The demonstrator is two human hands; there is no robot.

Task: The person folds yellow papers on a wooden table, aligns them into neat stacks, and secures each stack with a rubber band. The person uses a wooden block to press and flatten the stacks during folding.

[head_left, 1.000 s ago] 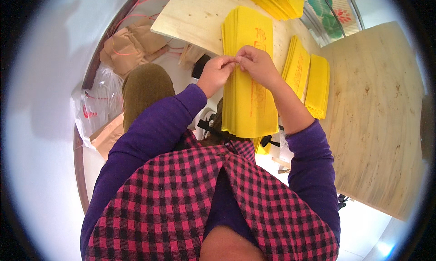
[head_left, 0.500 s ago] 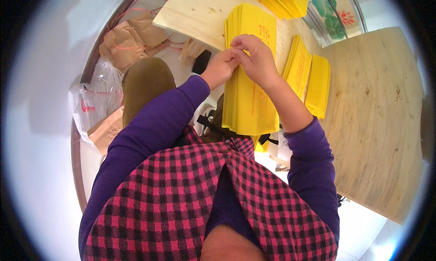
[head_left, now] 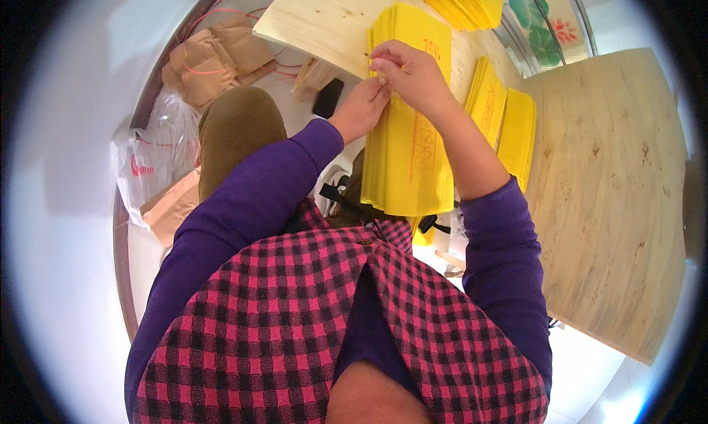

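Note:
A thick stack of long yellow printed sheets (head_left: 409,166) lies over the near edge of the wooden table, its near end jutting out toward me. At the left edge of this stack my left hand (head_left: 361,108) is closed, fingertips pinched together against the sheets. Just above it, my right hand (head_left: 414,76) is bent over the stack with thumb and forefinger pinched. Something small and thin seems to be between the fingertips, too small to name. The hands hide part of the stack's upper left side.
On the wooden table (head_left: 324,15), more yellow bundles (head_left: 487,103) lie to the right and at the far edge. A wooden board (head_left: 605,203) stands at the right. Brown paper (head_left: 214,63), a clear plastic bag (head_left: 166,144) and pink cords are at the left.
My right hand has lifted a little up and left, its fingertips now slightly above those of my left hand. The left hand has barely shifted. The yellow stack stays in place.

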